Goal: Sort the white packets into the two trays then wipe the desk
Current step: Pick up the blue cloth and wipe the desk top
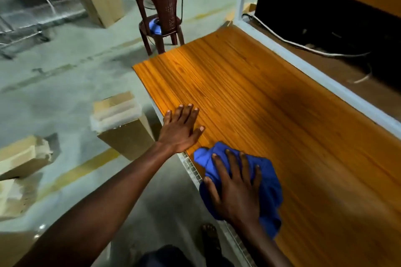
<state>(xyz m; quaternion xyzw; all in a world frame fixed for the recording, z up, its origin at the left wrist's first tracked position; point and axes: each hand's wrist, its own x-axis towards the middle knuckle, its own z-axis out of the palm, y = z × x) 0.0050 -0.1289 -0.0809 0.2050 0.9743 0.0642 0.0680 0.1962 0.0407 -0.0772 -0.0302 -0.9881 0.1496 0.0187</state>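
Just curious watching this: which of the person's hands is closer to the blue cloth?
Right. The right hand presses down on top of the blue cloth, touching it. The left hand lies flat on the desk just beyond it.

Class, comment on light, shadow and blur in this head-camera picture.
Head view: dim, warm light; a soft dark shadow on the desk mid-surface; motion blur smears the cardboard boxes and floor at left; wide-angle bending of the white frame; hands and blue cloth fairly sharp.

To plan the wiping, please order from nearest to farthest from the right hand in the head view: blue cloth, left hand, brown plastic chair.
1. blue cloth: under the right hand, at the desk's near edge.
2. left hand: flat on the desk, further left.
3. brown plastic chair: on the floor beyond the desk.
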